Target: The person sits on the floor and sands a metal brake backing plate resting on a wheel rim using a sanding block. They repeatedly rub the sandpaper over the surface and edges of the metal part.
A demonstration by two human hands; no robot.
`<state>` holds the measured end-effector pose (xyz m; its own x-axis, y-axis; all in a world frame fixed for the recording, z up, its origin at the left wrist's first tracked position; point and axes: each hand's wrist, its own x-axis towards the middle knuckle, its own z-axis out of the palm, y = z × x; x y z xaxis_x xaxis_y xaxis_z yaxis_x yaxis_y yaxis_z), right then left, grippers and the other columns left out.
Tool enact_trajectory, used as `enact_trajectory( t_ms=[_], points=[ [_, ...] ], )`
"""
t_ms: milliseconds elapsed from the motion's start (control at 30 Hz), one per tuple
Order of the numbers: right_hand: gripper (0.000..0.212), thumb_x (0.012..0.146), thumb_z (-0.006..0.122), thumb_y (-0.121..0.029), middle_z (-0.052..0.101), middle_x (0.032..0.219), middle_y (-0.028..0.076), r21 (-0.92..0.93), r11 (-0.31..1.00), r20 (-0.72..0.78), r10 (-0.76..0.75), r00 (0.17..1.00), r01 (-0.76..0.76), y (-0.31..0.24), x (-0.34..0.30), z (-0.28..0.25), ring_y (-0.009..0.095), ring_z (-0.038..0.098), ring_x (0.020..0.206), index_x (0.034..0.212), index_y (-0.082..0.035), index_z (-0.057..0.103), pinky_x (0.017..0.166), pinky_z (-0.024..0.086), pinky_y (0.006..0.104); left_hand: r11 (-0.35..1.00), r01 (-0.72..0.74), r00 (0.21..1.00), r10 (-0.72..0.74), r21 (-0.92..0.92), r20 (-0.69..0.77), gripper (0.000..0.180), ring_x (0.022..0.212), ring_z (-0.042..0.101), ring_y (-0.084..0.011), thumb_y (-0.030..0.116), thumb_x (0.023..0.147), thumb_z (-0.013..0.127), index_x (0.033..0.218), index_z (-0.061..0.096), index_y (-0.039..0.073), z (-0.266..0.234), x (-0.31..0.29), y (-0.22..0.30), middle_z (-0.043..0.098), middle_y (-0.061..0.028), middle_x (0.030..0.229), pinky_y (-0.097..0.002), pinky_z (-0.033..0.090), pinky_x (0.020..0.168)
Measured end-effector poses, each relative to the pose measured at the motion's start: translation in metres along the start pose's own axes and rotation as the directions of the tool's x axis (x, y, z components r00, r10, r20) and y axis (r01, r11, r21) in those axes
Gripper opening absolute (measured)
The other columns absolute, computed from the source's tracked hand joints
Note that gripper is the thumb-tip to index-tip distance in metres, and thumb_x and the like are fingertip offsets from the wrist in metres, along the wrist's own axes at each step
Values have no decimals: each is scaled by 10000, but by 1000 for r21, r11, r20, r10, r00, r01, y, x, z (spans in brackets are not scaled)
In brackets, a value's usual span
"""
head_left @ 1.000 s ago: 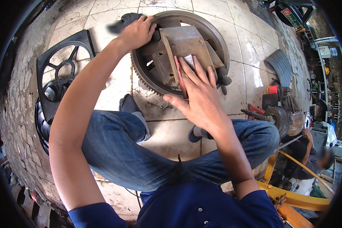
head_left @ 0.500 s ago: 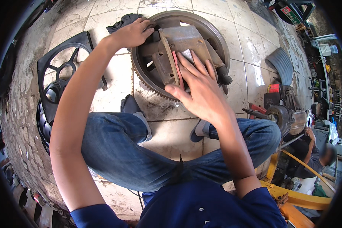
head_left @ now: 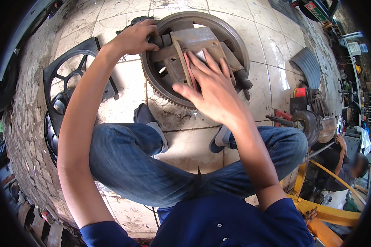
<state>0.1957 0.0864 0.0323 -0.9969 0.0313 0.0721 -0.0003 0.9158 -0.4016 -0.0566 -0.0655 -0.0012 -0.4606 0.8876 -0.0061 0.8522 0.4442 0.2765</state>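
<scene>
A rusty brown metal bracket with a flat plate (head_left: 193, 36) rests on a large toothed flywheel (head_left: 238, 39) lying on the tiles. At the bracket's left end, my left hand (head_left: 137, 38) curls its thumb and fingers around a dark stub (head_left: 165, 40). My right hand (head_left: 212, 84) lies on the plate with fingers outstretched and thumb spread. Under its fingers, a grey-white patch (head_left: 200, 54) and a reddish strip (head_left: 187, 65) show, perhaps parts of one sheet; the hand hides the rest. A dark rounded end (head_left: 244, 80) juts from the bracket's right side.
A black fan shroud (head_left: 49, 76) stands at the left, and a black cloth (head_left: 141, 19) lies behind my left hand. Right of the flywheel are a curved ribbed grey sheet (head_left: 307, 66) and greasy machine parts (head_left: 307, 123). Another person (head_left: 344, 168) crouches beyond a yellow frame (head_left: 325, 212).
My left hand has shifted slightly left and down, to the stub's outer end. My right hand has slid a little left across the plate. The bracket and flywheel have stayed in place.
</scene>
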Motion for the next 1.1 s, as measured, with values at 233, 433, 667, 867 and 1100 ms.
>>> enact_trajectory(
  t_ms=[233, 433, 667, 867, 1100],
  points=[
    [802, 953, 487, -651, 369, 1590, 129, -130, 991, 34, 49, 998, -44, -1, 4, -1, 336, 220, 1514, 1430, -7, 516, 1234, 115, 515, 997, 46, 998, -43, -59, 53, 868, 1416, 383, -381, 442, 800, 800, 1517, 386, 181, 8, 14, 16, 344, -185, 1538, -462, 390, 1148],
    [904, 944, 450, -697, 396, 1558, 189, -121, 992, -73, -34, 997, 25, -2, -5, 7, 357, 231, 1506, 1428, 65, 477, 1224, 127, 541, 989, 124, 982, -133, 76, 132, 899, 1451, 325, -406, 480, 818, 777, 1541, 355, 152, 18, 10, 12, 205, -225, 1615, -471, 350, 1174],
    [679, 1050, 368, -504, 372, 1576, 169, -65, 997, -25, 28, 999, -29, -4, -6, 7, 349, 219, 1511, 1430, 47, 484, 1230, 130, 530, 973, 223, 961, -209, -59, 183, 909, 1432, 364, -405, 544, 840, 737, 1531, 351, 96, 20, 7, 13, 212, -224, 1611, -454, 366, 1166],
    [706, 1061, 297, -512, 388, 1565, 180, 10, 1000, -3, 16, 1000, -16, 3, 11, 5, 373, 251, 1496, 1452, 57, 448, 1219, 147, 557, 967, 243, 953, -222, -81, 206, 922, 1429, 373, -407, 527, 840, 745, 1542, 331, 96, 18, 9, 11, 167, -218, 1633, -457, 371, 1163],
    [816, 1012, 297, -660, 353, 1592, 149, -76, 996, 21, 51, 998, -49, 18, 58, 7, 316, 206, 1523, 1474, -7, 457, 1246, 108, 482, 973, 230, 961, -223, -21, 165, 876, 1432, 377, -387, 508, 860, 729, 1533, 353, 91, 21, 10, 9, 156, -209, 1644, -444, 382, 1157]
  ],
)
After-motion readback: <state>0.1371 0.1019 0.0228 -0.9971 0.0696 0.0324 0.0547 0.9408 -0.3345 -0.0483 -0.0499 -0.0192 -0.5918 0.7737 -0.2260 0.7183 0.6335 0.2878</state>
